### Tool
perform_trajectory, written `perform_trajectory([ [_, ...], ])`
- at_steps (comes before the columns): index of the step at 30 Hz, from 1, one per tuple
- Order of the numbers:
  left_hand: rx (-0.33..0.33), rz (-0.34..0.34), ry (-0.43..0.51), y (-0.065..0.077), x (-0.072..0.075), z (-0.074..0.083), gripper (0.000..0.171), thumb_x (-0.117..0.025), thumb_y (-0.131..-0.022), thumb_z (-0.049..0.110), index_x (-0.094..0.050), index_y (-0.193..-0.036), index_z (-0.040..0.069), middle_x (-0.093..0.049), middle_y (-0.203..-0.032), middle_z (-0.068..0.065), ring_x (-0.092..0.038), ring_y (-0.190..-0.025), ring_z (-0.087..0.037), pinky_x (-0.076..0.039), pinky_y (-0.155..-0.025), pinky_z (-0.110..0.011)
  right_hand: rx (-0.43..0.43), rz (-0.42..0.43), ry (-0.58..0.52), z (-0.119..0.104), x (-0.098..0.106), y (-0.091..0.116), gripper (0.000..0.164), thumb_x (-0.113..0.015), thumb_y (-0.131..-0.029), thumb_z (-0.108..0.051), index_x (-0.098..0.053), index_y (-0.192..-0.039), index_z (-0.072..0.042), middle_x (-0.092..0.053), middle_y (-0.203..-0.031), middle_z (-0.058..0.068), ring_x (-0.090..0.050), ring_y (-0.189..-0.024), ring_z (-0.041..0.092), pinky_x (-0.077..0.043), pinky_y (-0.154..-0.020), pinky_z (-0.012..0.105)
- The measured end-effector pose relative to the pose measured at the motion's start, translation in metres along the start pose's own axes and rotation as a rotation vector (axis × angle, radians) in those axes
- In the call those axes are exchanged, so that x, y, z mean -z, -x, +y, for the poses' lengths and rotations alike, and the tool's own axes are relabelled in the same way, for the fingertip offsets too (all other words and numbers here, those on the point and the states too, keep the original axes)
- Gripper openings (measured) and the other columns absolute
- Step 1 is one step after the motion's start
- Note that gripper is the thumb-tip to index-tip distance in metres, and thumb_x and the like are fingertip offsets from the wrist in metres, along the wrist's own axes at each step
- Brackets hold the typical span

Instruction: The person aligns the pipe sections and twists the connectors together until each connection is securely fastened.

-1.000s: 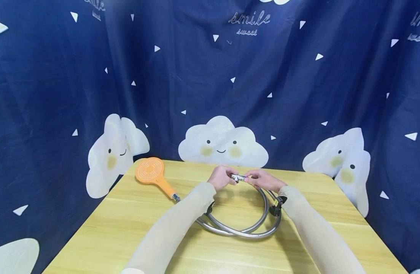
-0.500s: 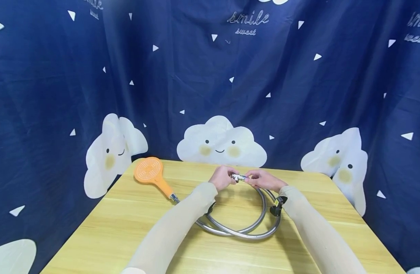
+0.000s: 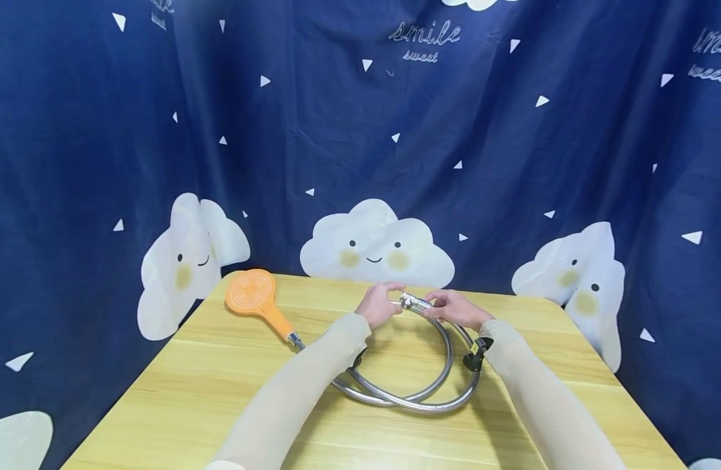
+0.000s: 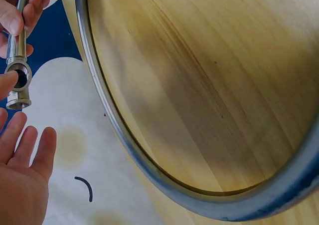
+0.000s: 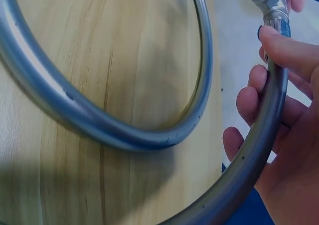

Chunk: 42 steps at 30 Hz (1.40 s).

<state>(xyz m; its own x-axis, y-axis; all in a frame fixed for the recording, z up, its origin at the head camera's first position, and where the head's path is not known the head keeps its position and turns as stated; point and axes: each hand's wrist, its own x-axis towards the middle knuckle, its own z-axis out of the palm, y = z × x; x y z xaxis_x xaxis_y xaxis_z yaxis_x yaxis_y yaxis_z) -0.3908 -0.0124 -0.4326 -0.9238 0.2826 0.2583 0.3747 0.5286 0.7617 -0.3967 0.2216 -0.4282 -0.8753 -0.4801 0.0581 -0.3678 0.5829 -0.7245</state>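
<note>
My right hand (image 3: 459, 309) pinches the end of a grey metal shower hose (image 5: 269, 110) between thumb and fingers. On that hose end sits a shiny metal tee fitting (image 4: 19, 80), which shows a round side opening and another opening at its tip; one internally threaded mouth is seen in the right wrist view. Beside the fitting, my left hand (image 3: 379, 305) has its fingers spread and extended, and its thumb lies over the side opening in the left wrist view; whether it touches cannot be told. An orange shower head (image 3: 251, 292) lies at the hose's other end.
The hose loops over the wooden table (image 3: 219, 398) between my forearms and crosses itself near the front. A dark blue curtain (image 3: 337, 117) with white clouds hangs behind the table's far edge and around its sides.
My left hand has loosened from the fitting, its fingers spreading away. The fitting, held by the hose end in my right hand, has tilted up to the left. The view has shifted slightly.
</note>
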Motion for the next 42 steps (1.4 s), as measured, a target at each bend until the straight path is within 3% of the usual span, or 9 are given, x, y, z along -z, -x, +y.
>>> perform_trajectory([
  [4, -0.015, -0.011, 0.018, 0.002, 0.003, -0.001, 0.057, -0.078, -0.081, 0.002, -0.063, -0.135, 0.012, -0.064, -0.137, -0.007, -0.059, -0.126, -0.024, -0.047, -0.109, -0.04, -0.035, 0.043, -0.013, 0.004, 0.0, 0.002, 0.019, -0.067, -0.095, -0.011, -0.066, -0.112, -0.003, -0.064, -0.08, 0.017, -0.058, -0.071, 0.032, -0.043, -0.058, 0.025],
  [6, -0.008, -0.036, 0.04, 0.004, 0.004, -0.003, 0.056, -0.077, -0.082, 0.003, -0.063, -0.135, 0.01, -0.065, -0.136, -0.008, -0.057, -0.129, -0.027, -0.045, -0.111, -0.042, -0.051, 0.059, -0.024, 0.006, 0.002, 0.003, 0.019, -0.068, -0.095, -0.01, -0.066, -0.112, -0.003, -0.064, -0.079, 0.018, -0.058, -0.071, 0.032, -0.043, -0.058, 0.026],
  [14, 0.039, -0.1, 0.051, 0.012, 0.012, -0.012, 0.051, -0.075, -0.084, 0.008, -0.063, -0.134, 0.011, -0.067, -0.133, -0.006, -0.059, -0.127, -0.025, -0.045, -0.11, -0.041, -0.087, 0.095, -0.028, 0.016, 0.002, 0.009, 0.025, -0.068, -0.095, -0.013, -0.064, -0.114, 0.003, -0.059, -0.07, 0.013, -0.053, -0.062, 0.022, -0.041, -0.057, 0.026],
  [23, 0.048, -0.072, 0.052, 0.018, 0.026, -0.024, 0.047, -0.072, -0.087, 0.008, -0.064, -0.133, 0.011, -0.067, -0.132, -0.008, -0.058, -0.128, -0.03, -0.045, -0.111, -0.045, -0.134, 0.158, -0.01, 0.027, 0.004, 0.013, 0.026, -0.067, -0.096, -0.015, -0.064, -0.116, 0.001, -0.058, -0.069, 0.007, -0.052, -0.063, 0.019, -0.04, -0.055, 0.025],
  [31, 0.03, -0.037, 0.024, 0.018, 0.035, -0.033, 0.044, -0.073, -0.087, 0.008, -0.065, -0.13, 0.009, -0.067, -0.13, -0.012, -0.06, -0.124, -0.035, -0.047, -0.108, -0.046, -0.178, 0.209, -0.017, 0.034, 0.007, 0.015, 0.022, -0.068, -0.095, -0.017, -0.065, -0.109, 0.0, -0.065, -0.078, 0.015, -0.057, -0.069, 0.02, -0.043, -0.06, 0.027],
  [36, 0.04, -0.007, -0.001, 0.023, 0.04, -0.038, 0.039, -0.071, -0.09, 0.007, -0.066, -0.129, 0.009, -0.068, -0.129, -0.011, -0.06, -0.125, -0.032, -0.046, -0.109, -0.044, -0.203, 0.214, -0.03, 0.042, 0.005, 0.015, 0.024, -0.068, -0.095, -0.019, -0.064, -0.11, 0.001, -0.069, -0.084, 0.017, -0.063, -0.077, 0.025, -0.047, -0.065, 0.029],
  [42, 0.048, 0.03, -0.006, 0.023, 0.042, -0.04, 0.036, -0.069, -0.093, 0.007, -0.068, -0.128, 0.009, -0.068, -0.128, -0.011, -0.06, -0.124, -0.031, -0.047, -0.108, -0.044, -0.192, 0.244, -0.038, 0.052, 0.009, 0.018, 0.022, -0.067, -0.096, -0.016, -0.064, -0.105, 0.004, -0.064, -0.077, 0.016, -0.059, -0.071, 0.025, -0.045, -0.061, 0.029],
])
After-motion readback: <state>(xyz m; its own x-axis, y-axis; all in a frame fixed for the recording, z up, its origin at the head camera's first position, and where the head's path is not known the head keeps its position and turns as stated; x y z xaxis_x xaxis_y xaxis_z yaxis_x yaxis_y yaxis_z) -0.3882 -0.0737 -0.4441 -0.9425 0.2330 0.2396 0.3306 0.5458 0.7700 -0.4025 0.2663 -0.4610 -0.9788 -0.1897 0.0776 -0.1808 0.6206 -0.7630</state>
